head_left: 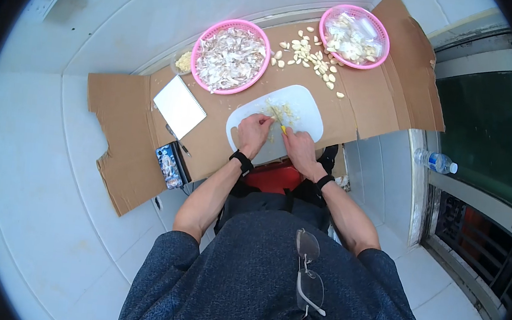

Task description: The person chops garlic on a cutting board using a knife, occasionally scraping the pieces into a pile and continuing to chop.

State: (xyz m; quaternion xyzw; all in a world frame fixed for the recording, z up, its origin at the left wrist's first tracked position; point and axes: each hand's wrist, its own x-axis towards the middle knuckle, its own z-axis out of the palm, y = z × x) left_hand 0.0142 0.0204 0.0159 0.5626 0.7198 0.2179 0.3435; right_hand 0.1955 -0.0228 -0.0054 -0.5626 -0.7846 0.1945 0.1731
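Note:
A white cutting board (307,106) lies on the cardboard in front of me, with chopped garlic (286,110) scattered over its middle. My right hand (299,147) is closed around the yellow handle of a knife (283,129), whose blade points up and left across the board. Just left of the blade, my left hand (254,131) pinches a small pale piece, seemingly a garlic clove (272,119), against the board. The fingers partly cover this piece.
Peeled garlic cloves (318,60) lie loose behind the board. A pink basket (195,72) holds garlic skins; another pink basket (322,35) holds plastic bags. A small container of minced garlic (183,62), notebook (179,106), pen (184,148) and patterned case (171,166) are at left.

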